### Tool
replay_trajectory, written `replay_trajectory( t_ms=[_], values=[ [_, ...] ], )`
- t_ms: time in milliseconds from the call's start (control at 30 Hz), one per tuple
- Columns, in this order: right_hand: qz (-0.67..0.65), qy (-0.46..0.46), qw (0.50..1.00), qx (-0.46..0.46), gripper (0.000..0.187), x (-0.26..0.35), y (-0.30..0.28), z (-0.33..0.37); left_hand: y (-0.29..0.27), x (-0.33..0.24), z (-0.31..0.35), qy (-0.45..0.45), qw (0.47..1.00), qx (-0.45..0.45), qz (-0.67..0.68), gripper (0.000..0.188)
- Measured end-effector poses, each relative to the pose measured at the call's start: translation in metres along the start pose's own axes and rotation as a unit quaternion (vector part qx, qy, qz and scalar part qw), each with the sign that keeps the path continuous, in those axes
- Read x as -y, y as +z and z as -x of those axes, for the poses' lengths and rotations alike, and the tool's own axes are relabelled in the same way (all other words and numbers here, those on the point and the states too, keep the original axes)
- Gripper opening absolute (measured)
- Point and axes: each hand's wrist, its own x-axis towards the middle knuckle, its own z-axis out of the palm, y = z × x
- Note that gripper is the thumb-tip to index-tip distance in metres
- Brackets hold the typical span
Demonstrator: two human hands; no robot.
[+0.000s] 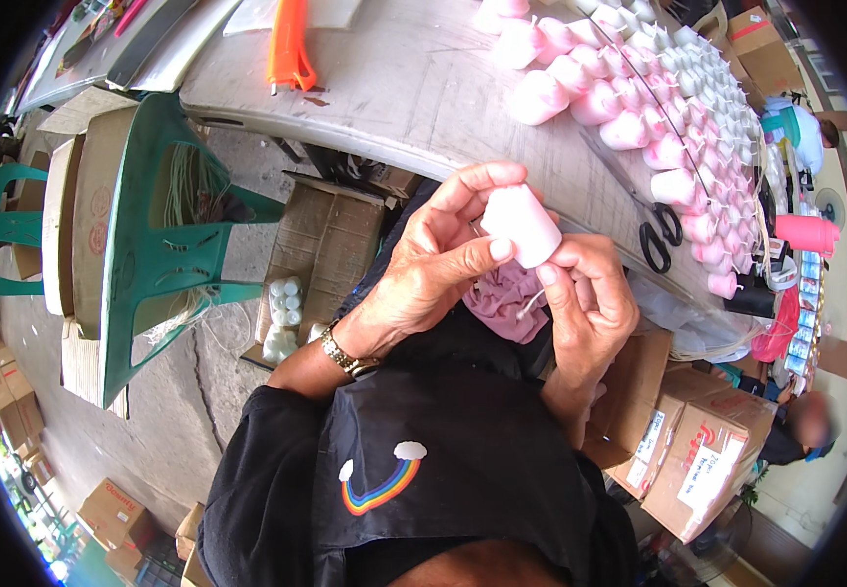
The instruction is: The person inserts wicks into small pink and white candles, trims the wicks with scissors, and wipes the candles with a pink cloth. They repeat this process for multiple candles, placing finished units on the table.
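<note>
In front of my chest I hold a small pale pink candle (521, 225), tapered like a cup and tilted. My left hand (433, 259) grips it between thumb and fingers. Close against its lower right end, the thumb and index finger of my right hand (590, 298) pinch a white wick (530, 306), whose short end sticks out below the thumb. Whether the wick runs into the candle is hidden by the fingertips. Behind the hands lies a crumpled pink cloth (503, 301) at my lap.
Rows of pink and white candles (624, 127) cover the right side of the table (394, 93). Black-handled scissors (660, 238) lie near its edge, an orange cutter (289, 44) farther left. A green chair (164, 254) and an open carton (320, 235) stand left; boxes (702, 450) sit right.
</note>
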Motion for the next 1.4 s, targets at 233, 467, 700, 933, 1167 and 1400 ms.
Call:
replay_trajectory(
  t_ms=[233,467,700,933,1167,1400],
  values=[
    [-0.099,0.104,0.989,-0.016,0.018,0.002,-0.004,0.009,-0.003,-0.001,0.000,0.033,0.998,0.011,-0.043,0.062],
    [-0.071,0.033,0.997,-0.004,0.014,0.008,0.000,0.004,0.003,0.002,0.001,0.000,0.999,-0.013,-0.039,0.058],
    [-0.187,0.103,0.977,0.030,0.023,0.011,-0.011,-0.003,0.007,0.003,0.003,0.011,0.994,0.010,-0.108,0.053],
    [-0.321,0.161,0.931,0.072,0.019,0.004,-0.001,-0.003,0.006,0.000,0.007,0.010,0.990,0.010,-0.142,0.057],
    [-0.382,0.194,0.902,0.045,0.022,-0.002,0.008,-0.001,0.006,-0.002,0.006,-0.013,0.988,-0.002,-0.153,0.054],
    [-0.407,0.186,0.893,0.044,0.021,-0.001,0.010,0.000,0.007,-0.003,0.007,-0.026,0.983,-0.004,-0.183,0.053]
  ],
)
